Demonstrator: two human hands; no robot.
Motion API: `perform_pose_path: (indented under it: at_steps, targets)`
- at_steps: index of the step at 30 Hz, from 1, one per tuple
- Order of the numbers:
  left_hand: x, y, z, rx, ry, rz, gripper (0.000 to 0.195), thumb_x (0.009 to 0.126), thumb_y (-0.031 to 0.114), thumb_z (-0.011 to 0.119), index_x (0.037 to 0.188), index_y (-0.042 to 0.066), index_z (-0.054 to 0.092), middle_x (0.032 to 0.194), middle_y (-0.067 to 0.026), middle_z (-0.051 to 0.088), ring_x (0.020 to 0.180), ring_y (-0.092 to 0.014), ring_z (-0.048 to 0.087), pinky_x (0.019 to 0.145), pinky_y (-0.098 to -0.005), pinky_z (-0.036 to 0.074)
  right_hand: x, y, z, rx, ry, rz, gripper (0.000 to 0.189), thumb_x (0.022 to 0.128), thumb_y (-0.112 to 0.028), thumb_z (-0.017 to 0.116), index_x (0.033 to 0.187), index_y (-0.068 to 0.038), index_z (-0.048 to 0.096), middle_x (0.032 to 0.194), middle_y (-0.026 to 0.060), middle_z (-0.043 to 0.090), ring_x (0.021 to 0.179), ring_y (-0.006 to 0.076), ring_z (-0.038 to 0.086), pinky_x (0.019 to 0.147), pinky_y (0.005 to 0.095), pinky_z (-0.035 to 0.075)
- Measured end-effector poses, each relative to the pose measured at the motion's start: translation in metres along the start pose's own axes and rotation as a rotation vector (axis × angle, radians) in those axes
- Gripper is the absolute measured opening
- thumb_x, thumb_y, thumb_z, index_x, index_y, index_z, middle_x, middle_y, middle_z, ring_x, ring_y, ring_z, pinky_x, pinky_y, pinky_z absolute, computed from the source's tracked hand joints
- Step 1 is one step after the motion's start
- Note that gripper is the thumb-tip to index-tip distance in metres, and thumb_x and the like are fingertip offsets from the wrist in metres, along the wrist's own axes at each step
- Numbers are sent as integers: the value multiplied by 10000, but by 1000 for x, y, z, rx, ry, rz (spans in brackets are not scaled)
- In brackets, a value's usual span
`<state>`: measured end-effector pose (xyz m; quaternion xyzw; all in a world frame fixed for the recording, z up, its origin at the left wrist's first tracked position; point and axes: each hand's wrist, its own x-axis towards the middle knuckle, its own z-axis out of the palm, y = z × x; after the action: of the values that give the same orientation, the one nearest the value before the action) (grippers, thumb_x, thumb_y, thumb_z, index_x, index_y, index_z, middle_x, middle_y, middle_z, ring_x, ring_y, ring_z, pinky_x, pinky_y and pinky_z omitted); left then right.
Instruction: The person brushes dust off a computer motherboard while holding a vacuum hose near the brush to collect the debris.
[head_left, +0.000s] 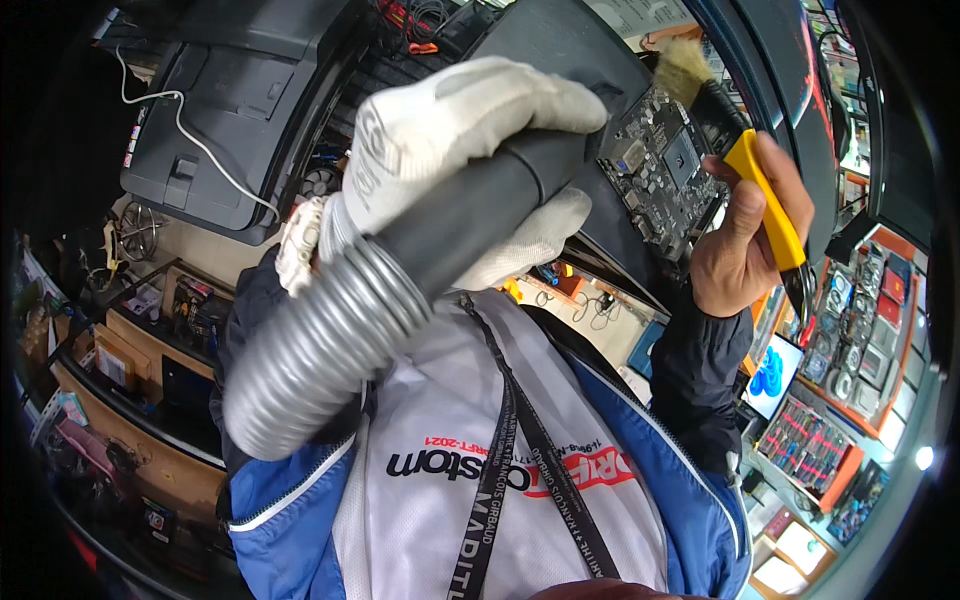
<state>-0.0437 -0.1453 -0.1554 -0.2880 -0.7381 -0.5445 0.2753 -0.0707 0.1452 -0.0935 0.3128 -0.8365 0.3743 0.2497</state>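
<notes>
My left hand (420, 142), in a white knit glove, wraps around the black nozzle (480, 210) of a ribbed grey hose (322, 360). The nozzle's mouth points at a computer motherboard (667, 172), close to its edge with the ports. My right hand (739, 247) is bare and grips the yellow handle (765, 202) of a brush. Its pale bristles (682, 67) rise beyond the board's far corner. The motherboard lies tilted over a dark flat surface (555, 52), and my right fingertips are beside its edge; whether they touch it, I cannot tell.
A dark printer-like machine (225, 112) with a white cable (180, 112) across it stands on the left. Wooden shelves (157, 337) hold boxes and parts. To the right are a lit monitor (772, 375) and a display case (855, 330) of small goods.
</notes>
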Motion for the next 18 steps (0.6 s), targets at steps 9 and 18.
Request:
perform_pose_path:
  at_steps: [9,18]
  targets:
    - [-9,-4,-3,-365,-196,189,460,928,389,800,1147,-15,805,1056,-186,784,920,-356,807,904,-507,669,14,5,6,222,7,283,394,1188,-296,587,1296,80,629,1104,196,736,841,236,748,826,329,603]
    - [-2,32,36,-340,46,124,372,705,111,851,1056,22,768,1010,-170,712,935,-362,754,856,-573,664,64,-1,17,227,-140,258,319,1179,-243,616,1257,62,669,1048,111,731,837,141,681,767,290,586]
